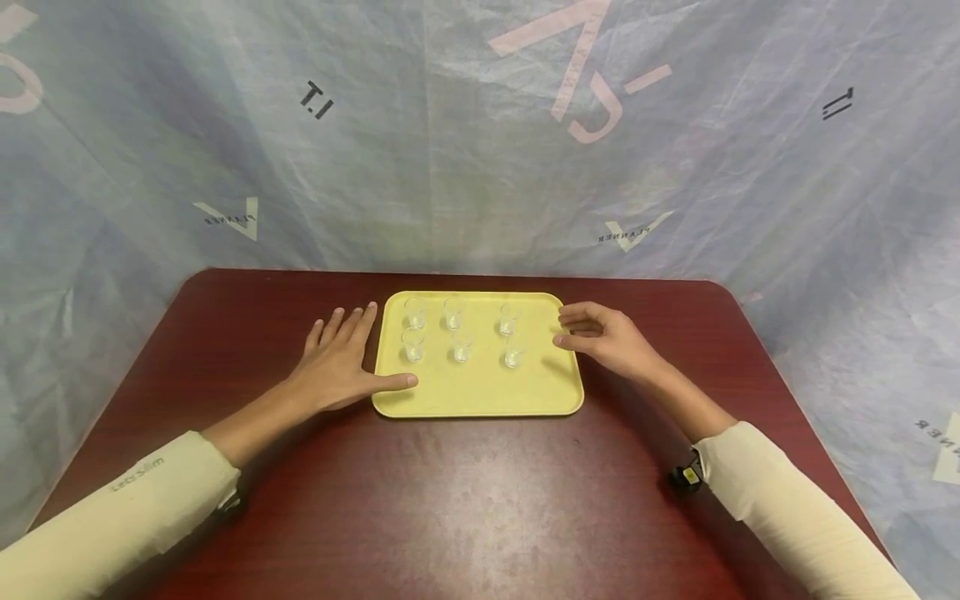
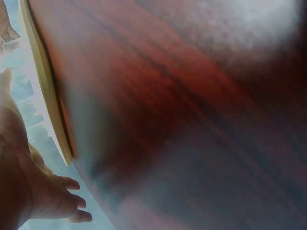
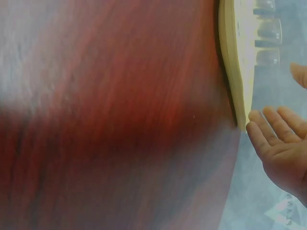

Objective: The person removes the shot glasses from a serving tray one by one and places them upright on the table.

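Evidently, the yellow tray (image 1: 468,392) lay on the dark red table (image 1: 480,492) between the left hand (image 1: 337,365) and the right hand (image 1: 611,337), neither grasping anything, and seemed stiff and light, best held by its side rims lest the small clear glasses (image 1: 461,351) slide.

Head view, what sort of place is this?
Possibly a makeshift curtained-off booth or test area. Printed sheeting hangs behind and to both sides of a dark reddish table, on which a yellow tray holds six small clear cups.
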